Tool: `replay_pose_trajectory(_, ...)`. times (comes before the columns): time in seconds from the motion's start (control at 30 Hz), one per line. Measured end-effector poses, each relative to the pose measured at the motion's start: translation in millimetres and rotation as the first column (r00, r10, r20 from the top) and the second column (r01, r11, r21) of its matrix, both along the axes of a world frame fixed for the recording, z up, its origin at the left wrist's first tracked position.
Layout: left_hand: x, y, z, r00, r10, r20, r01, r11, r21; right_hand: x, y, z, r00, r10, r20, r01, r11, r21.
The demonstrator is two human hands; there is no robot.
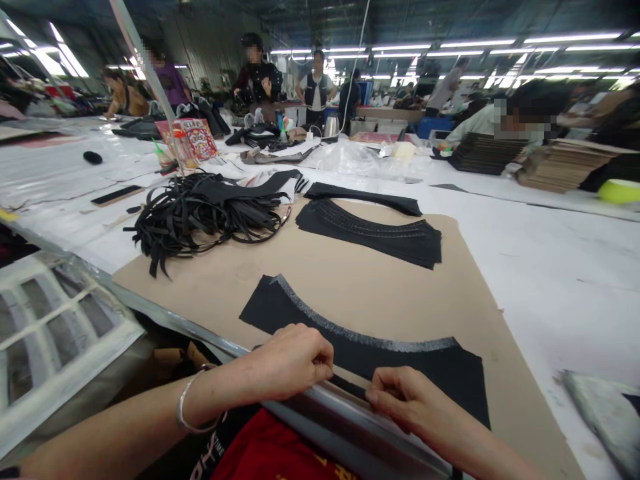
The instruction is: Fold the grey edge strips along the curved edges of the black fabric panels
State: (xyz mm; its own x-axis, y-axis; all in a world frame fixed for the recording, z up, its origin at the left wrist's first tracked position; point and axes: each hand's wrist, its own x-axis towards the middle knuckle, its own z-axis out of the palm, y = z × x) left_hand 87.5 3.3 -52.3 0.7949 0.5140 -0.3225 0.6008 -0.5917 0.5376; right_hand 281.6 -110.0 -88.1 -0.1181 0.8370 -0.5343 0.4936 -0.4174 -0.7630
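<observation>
Left hand (295,357) and right hand (407,397) have fingertips clamped on a narrow black strip (349,386) — it spans the gap between them by the table edge (227,345) (its ends I can't make out). Just beyond lies a curved black panel (357,350), long axis roughly alongside.

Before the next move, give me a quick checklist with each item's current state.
1. Black strip held by left hand and right hand: ok.
2. Curved black panel lying on the brown sheet: ok.
3. Strip clear of the panel's grey band: ok, it's at the near edge of the table.
4. Grey band dry: cannot tell.
5. Spare strips sorted: not ok, heaped in a tangle.
</observation>
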Motion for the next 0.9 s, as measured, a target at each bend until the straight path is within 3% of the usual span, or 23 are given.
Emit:
replay_pose_trajectory(0.17,13,18,-3.1,0.998,0.053,-0.022,-0.052,0.997,0.051,12,10,13.2,0.953,-0.012,0.304,-0.015,0.996,0.084)
replay_pose_trajectory(0.37,31,31,-16.2,0.995,0.089,-0.035,-0.084,0.990,0.113,7,27,21.5,0.772,-0.028,0.635,-0.027,0.997,0.078)
replay_pose_trajectory(0.6,39,42,-27.6,0.991,0.115,-0.070,-0.104,0.985,0.134,6,39,10.2,0.729,-0.035,0.684,-0.037,0.995,0.090)
replay_pose_trajectory(0.9,40,48,-32.1,0.991,0.123,-0.060,-0.114,0.985,0.131,5,43,0.7,0.732,-0.049,0.680,-0.005,0.997,0.077)
